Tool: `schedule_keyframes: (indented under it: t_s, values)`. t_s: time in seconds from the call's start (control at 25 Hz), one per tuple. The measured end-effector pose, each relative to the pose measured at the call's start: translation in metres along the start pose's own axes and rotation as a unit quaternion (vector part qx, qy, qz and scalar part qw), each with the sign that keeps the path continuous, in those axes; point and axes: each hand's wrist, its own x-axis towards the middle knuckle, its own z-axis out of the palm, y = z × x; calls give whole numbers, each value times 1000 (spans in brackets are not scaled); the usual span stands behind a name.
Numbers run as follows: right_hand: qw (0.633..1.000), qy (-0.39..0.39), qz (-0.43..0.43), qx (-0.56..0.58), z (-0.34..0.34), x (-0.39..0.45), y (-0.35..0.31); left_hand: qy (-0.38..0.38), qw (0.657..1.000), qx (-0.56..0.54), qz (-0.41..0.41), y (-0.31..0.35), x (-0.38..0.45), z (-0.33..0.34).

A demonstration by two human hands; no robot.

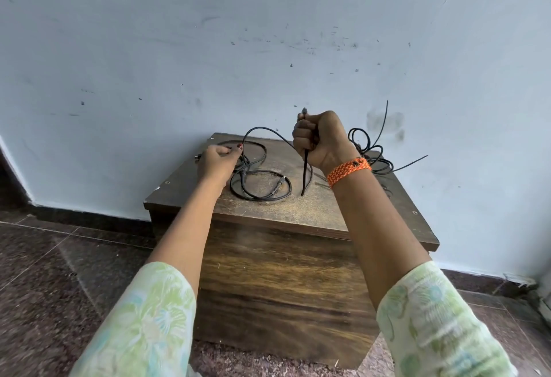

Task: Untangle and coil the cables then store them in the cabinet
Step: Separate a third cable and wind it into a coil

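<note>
Black cables (262,188) lie in loose tangled loops on the dusty top of a small wooden cabinet (298,272). My right hand (320,139) is raised above the top in a fist and grips one black cable near its plug end, which sticks up out of the fist; the cable hangs down below it to the cabinet top. My left hand (217,162) reaches to the back left of the top and pinches a loop of the cable there. A second bundle of black cable (371,150) sits at the back right, with two stiff ends pointing up and out.
The cabinet stands against a pale blue scuffed wall (268,48) on a dark speckled stone floor (59,272). An orange woven band (348,169) is on my right wrist. A dark skirting strip runs along the wall's foot.
</note>
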Motion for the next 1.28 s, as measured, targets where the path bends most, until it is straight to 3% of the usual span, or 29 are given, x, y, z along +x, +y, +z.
schedule_keyframes:
  t_s: [0.12,0.2,0.28,0.36,0.44,0.52,0.64,0.72,0.8,0.92,1.0,1.04,1.08,1.16,1.28]
  values:
    - [999,-16,45,-19,-7,7,6,-75,968,196,135,-1,7,14]
    - [996,2,32,-80,-8,12,11,-11,952,230,202,8,8,18]
    - [968,44,-33,-246,-9,16,17,29,965,125,229,28,9,13]
    - [911,44,-86,-400,-6,17,26,-62,961,-36,266,57,6,3]
    - [873,23,-122,-471,-3,16,32,-193,932,-137,273,89,-15,-4]
    - [851,-6,-180,-493,6,10,33,-279,906,-151,281,112,-33,-10]
    - [843,-26,-244,-479,17,2,28,-333,879,-161,301,121,-48,-12]
    - [831,-27,-282,-479,23,3,26,-333,882,-158,294,123,-52,-14]
    - [826,-27,-309,-472,27,2,27,-275,903,-143,296,124,-53,-16]
    - [848,-8,-292,-442,31,-3,25,-141,934,-20,328,128,-54,-19]
    - [906,-20,-235,-352,32,-15,17,-84,922,197,322,122,-60,-25]
    - [933,-42,-197,-298,31,-22,13,-102,917,239,304,120,-66,-30]
    - [950,-62,-166,-257,31,-30,9,-155,923,207,284,118,-71,-35]
    - [968,-75,-124,-205,30,-43,7,-264,938,40,222,113,-79,-42]
    - [988,-63,-102,-93,22,-55,8,-323,937,-61,118,104,-93,-48]
